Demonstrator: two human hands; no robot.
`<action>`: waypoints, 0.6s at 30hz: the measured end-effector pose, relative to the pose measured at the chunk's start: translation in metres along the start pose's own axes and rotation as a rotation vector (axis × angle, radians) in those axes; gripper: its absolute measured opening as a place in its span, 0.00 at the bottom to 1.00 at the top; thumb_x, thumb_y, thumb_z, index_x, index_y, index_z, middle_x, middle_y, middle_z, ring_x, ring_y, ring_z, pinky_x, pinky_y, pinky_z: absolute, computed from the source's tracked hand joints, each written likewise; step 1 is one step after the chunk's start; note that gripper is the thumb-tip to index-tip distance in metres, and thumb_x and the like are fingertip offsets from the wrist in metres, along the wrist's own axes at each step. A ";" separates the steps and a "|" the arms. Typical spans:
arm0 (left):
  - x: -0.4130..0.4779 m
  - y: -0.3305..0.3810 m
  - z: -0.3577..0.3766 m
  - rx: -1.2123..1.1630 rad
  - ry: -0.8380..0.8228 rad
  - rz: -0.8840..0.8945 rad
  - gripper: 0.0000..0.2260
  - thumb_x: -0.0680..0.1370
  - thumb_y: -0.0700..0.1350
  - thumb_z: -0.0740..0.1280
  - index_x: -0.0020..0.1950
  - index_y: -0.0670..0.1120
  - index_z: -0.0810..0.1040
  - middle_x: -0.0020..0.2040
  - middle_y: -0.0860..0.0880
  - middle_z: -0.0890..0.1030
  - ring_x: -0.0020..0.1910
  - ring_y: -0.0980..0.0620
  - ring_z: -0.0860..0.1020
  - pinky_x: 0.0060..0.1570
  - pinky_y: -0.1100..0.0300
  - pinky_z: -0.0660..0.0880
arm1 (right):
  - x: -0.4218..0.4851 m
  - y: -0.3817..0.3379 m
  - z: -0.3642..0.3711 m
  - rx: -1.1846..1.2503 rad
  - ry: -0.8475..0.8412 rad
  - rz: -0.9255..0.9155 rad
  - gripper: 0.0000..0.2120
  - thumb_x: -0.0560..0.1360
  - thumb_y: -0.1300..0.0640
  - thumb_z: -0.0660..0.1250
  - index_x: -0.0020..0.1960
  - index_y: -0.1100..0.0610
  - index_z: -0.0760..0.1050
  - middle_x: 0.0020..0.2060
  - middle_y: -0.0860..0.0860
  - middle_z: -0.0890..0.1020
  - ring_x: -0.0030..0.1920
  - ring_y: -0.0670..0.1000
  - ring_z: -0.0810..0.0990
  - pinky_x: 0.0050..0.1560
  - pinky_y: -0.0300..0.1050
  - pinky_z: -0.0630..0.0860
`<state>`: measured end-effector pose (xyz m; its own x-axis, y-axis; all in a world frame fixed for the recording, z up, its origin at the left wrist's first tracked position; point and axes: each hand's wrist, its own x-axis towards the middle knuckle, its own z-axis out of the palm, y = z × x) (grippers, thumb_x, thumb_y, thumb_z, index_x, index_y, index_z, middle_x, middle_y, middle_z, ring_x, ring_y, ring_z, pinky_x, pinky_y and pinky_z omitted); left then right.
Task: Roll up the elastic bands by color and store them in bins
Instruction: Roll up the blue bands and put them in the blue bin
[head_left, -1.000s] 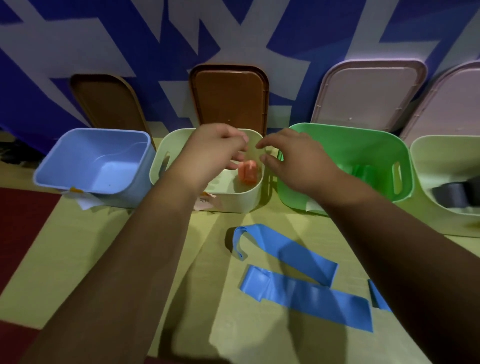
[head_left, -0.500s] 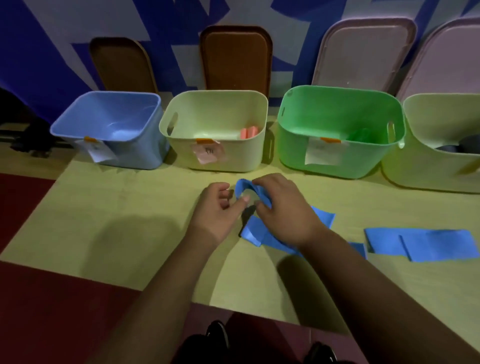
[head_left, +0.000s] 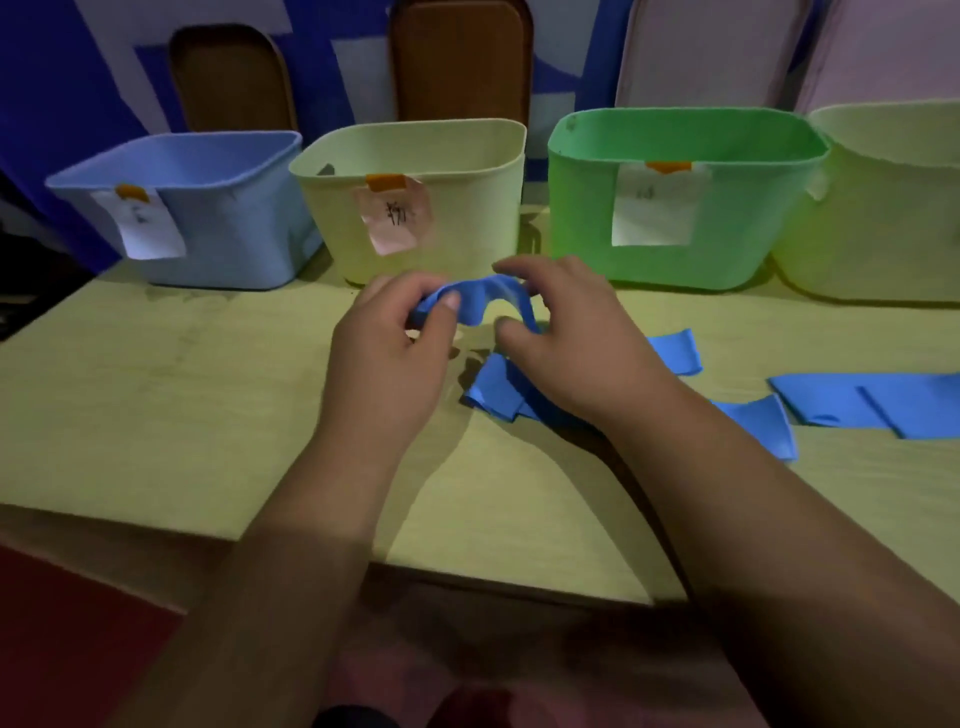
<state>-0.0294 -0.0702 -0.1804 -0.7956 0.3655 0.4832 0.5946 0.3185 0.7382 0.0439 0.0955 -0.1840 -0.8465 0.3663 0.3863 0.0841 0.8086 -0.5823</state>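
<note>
Both hands are close together at the centre of the frame, and each one holds the same blue band (head_left: 485, 293). The left hand (head_left: 387, 358) pinches one end between thumb and fingers. The right hand (head_left: 576, 343) has its thumb and forefinger curled round the strip just beside it, so a short arch of band stands between them.

One second ago the hands were higher up, over the cream bin (head_left: 467, 223) in the upper middle, where an orange roll was lying. Half a second ago they came down onto the band while it was still flat. Now its near end is lifted off the table (head_left: 156, 415). The rest of it trails under the right hand, lies folded on the table, and comes out again at the right. From this I judge that the orange band is finished and the rolling of a blue one is only starting, because no turn is wound yet.

A second blue band (head_left: 852, 402) waits flat at the right edge of the frame, apart from the first. The blue bin (head_left: 223, 244) stands at the upper left, and it is probably where the finished roll goes. I cannot see inside any bin from this low angle.
</note>
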 end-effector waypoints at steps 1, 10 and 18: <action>-0.003 0.005 -0.001 -0.072 -0.001 0.007 0.05 0.85 0.49 0.67 0.55 0.54 0.83 0.52 0.54 0.81 0.48 0.57 0.83 0.45 0.65 0.79 | -0.002 -0.004 -0.002 -0.015 0.035 -0.039 0.20 0.79 0.48 0.65 0.71 0.45 0.77 0.58 0.51 0.78 0.62 0.56 0.77 0.63 0.55 0.75; -0.086 0.092 -0.067 -0.441 0.043 0.161 0.02 0.86 0.44 0.66 0.57 0.50 0.78 0.50 0.46 0.85 0.45 0.52 0.87 0.49 0.53 0.85 | -0.084 -0.082 -0.084 -0.014 0.318 -0.217 0.12 0.80 0.58 0.67 0.59 0.51 0.86 0.53 0.50 0.86 0.55 0.50 0.82 0.58 0.46 0.74; -0.142 0.118 -0.111 -0.607 -0.034 0.074 0.08 0.85 0.48 0.67 0.58 0.45 0.80 0.47 0.45 0.86 0.45 0.49 0.86 0.50 0.49 0.85 | -0.183 -0.141 -0.105 0.164 0.260 -0.071 0.12 0.80 0.59 0.66 0.56 0.45 0.84 0.43 0.38 0.83 0.43 0.36 0.79 0.44 0.29 0.71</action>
<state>0.1408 -0.1815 -0.1095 -0.7447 0.3982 0.5357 0.4679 -0.2608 0.8444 0.2420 -0.0366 -0.0972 -0.6830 0.4337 0.5878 -0.0748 0.7589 -0.6469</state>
